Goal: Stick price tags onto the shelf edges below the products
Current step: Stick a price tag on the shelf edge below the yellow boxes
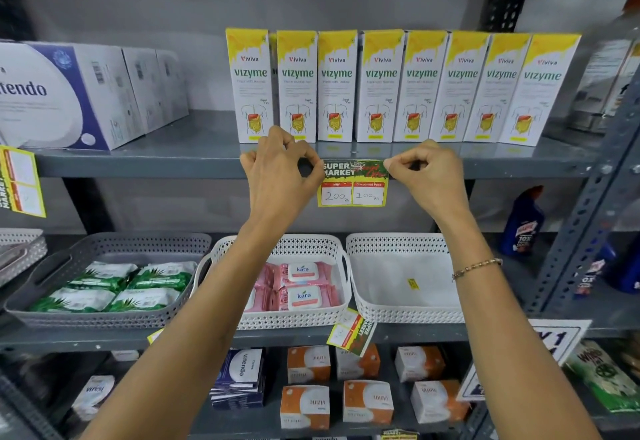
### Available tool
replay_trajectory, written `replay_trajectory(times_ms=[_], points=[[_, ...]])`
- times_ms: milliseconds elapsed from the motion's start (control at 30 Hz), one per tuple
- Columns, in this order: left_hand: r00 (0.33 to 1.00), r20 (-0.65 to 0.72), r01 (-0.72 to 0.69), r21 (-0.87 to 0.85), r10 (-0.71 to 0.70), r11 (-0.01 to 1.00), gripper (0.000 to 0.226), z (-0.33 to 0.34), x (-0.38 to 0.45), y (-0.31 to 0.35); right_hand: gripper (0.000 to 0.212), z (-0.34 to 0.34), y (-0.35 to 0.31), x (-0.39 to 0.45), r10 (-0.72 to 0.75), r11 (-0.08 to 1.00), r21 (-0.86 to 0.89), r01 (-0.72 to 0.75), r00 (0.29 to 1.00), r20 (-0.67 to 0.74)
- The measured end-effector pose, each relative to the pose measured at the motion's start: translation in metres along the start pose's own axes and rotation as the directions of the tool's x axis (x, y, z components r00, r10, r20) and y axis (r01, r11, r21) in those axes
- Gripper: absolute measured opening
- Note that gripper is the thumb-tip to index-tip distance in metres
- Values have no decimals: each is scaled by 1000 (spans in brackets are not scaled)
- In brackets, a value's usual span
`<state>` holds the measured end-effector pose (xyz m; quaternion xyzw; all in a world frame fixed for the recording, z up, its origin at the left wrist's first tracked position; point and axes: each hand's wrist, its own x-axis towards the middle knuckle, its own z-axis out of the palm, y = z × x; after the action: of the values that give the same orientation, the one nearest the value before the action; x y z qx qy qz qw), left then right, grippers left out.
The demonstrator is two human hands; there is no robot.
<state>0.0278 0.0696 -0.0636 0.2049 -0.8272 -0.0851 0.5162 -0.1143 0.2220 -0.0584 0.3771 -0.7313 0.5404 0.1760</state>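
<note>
Below the Vizyme boxes (381,86), left hand (280,176) and right hand (429,176) each pinch the price tag (353,185); shelf edge (138,165) behind.

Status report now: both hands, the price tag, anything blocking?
Left hand and right hand pinch the price tag at its top corners. Tag against shelf edge, below Vizyme boxes. Nothing blocking.

A grey basket (138,242) is sitting down-left of the left hand (280,176); a white basket (311,243) is holding pink wipes (304,283) beneath it; another white basket (398,243) is resting below the right hand (429,176); a blue bottle (523,221) is standing to its right.
</note>
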Motion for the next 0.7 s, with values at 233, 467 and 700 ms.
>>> replay_trajectory(times_ms=[233, 467, 700], points=[[1000, 1, -10, -3, 10, 1000, 5, 5, -2, -2, 5, 3, 3, -1, -43, 997, -61, 41, 999, -28], [1000, 6, -15, 12, 15, 1000, 5, 7, -2, 0, 4, 8, 4, -5, -79, 991, -117, 70, 994, -69], [1000, 29, 1, -65, 1, 998, 5, 5, -4, -3, 5, 3, 4, -5, -75, 994, -86, 72, 997, -34]])
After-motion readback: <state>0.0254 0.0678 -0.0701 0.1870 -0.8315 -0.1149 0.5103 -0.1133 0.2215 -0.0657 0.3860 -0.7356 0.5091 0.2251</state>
